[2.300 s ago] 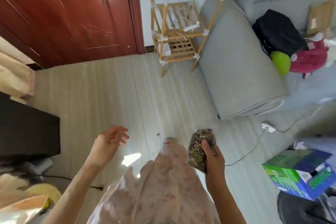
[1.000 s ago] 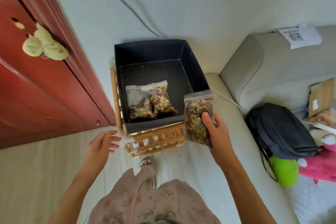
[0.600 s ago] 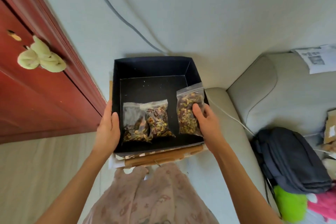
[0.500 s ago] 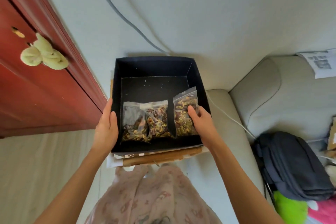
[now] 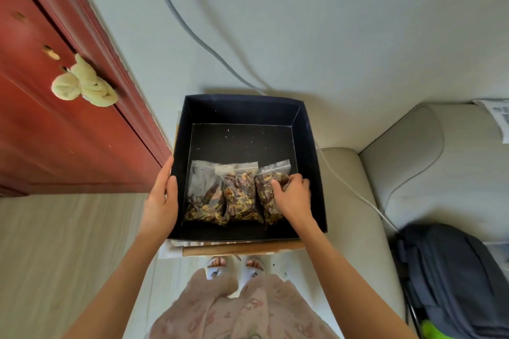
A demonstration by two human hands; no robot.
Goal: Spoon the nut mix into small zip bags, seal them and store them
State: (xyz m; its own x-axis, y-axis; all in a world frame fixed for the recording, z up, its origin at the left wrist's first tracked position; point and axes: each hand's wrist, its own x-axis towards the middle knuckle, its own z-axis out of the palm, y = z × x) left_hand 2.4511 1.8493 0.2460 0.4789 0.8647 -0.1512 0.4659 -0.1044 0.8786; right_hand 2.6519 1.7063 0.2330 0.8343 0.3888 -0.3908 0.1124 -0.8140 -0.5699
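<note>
A dark open box (image 5: 309, 173) is seen from above, standing on a wooden rack (image 5: 242, 249) between a red door (image 5: 49, 132) and a grey sofa (image 5: 352, 201). Three small zip bags filled with nut mix lie side by side on the bottom of the box, near its front wall. The left bag (image 5: 203, 195) and the middle bag (image 5: 241, 195) overlap a little; the right bag (image 5: 268, 192) touches the middle one.

The left hand (image 5: 161, 201) is laid on the left wall of the box, with the thumb inside the rim and the fingers outside, so the wall is gripped. The right hand (image 5: 292, 195) is placed inside the box on the right bag, fingers bent and pressing on its top; whether the bag is really pinched cannot be told. The two hands are kept well apart.

A grey cable (image 5: 198, 41) runs down the wall behind the box. A dark backpack (image 5: 454, 278) lies on the sofa at the right.
</note>
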